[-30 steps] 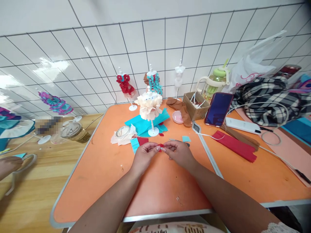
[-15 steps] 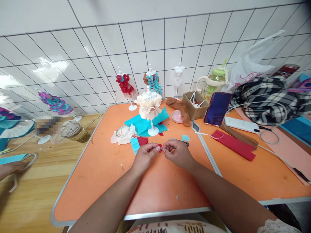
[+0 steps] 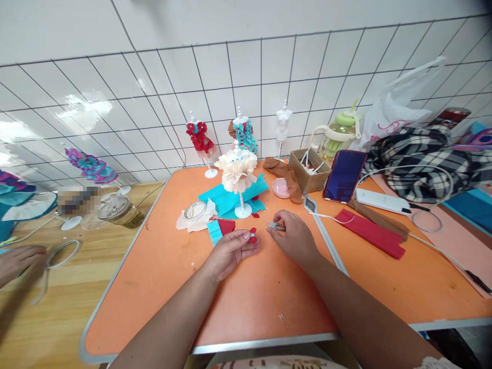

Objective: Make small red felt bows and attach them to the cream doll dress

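Note:
My left hand [image 3: 235,251] pinches a small red crepe paper piece [image 3: 252,235] between thumb and fingertips; something pale shows at its middle. My right hand [image 3: 295,238] is closed around a pair of thread snips [image 3: 277,226], blades pointing left toward the red piece but apart from it. Just behind my hands stands a small white dress form wearing a ruffled cream paper skirt [image 3: 239,171], over blue crepe paper [image 3: 215,195]. Left of it, a tape roll [image 3: 195,210] lies on cream paper, near red [image 3: 227,226] and blue scraps [image 3: 214,232].
More dress forms [image 3: 283,125] line the tiled wall. A cardboard box [image 3: 307,171], pink dish [image 3: 281,188], phone [image 3: 345,176], power bank [image 3: 382,201] and red crepe strip [image 3: 369,233] occupy the right side. Another person's hand [image 3: 21,261] is by a tape roll [image 3: 63,253] at left.
My right hand has let go of the red piece, moved slightly right and taken up the thread snips from the table. My left hand still holds the piece. The other person's hand shifted.

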